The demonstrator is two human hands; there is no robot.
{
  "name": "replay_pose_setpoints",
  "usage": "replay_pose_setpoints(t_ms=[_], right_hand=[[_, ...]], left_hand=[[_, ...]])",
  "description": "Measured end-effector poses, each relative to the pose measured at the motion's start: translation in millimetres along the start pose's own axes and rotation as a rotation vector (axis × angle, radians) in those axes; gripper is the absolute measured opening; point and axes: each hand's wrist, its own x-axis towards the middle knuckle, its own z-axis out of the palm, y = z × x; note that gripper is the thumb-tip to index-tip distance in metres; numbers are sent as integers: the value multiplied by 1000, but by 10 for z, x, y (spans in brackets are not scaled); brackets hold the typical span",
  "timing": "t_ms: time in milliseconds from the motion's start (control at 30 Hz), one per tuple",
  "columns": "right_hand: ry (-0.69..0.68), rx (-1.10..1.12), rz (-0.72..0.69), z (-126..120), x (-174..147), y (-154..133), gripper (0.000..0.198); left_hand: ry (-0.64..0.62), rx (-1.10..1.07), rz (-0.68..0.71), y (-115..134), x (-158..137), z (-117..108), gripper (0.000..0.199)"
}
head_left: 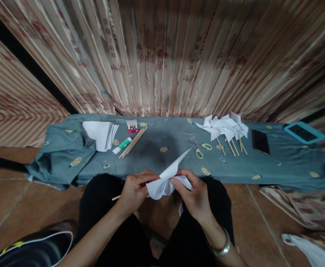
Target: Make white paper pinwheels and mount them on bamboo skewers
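Observation:
In front of my lap I hold a white paper pinwheel, its blades curled and one pointed corner sticking up toward the back right. My left hand is closed on its left side. The end of a thin wooden stick pokes out behind that hand; its other end is hidden. My right hand, with a silver bangle at the wrist, pinches the folded paper on the right with thumb and fingers. Beyond my hands, green-handled scissors lie with blades apart on the cloth.
The grey-green cloth covers a low bench. On its left lie paper sheets, a glue stick, wooden sticks and a small red box of metal bits. Several pinwheels, a phone and a blue-framed tablet lie right.

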Motion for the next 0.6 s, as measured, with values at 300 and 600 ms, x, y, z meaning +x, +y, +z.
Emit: replay_pose_setpoints(t_ms=[300, 600], right_hand=[[-214, -271, -452, -187, 307, 49, 17], [-177, -441, -680, -231, 379, 327, 39]], left_hand=[[-104, 145, 240, -54, 296, -62, 18], [-89, 268, 469, -300, 455, -7, 20]])
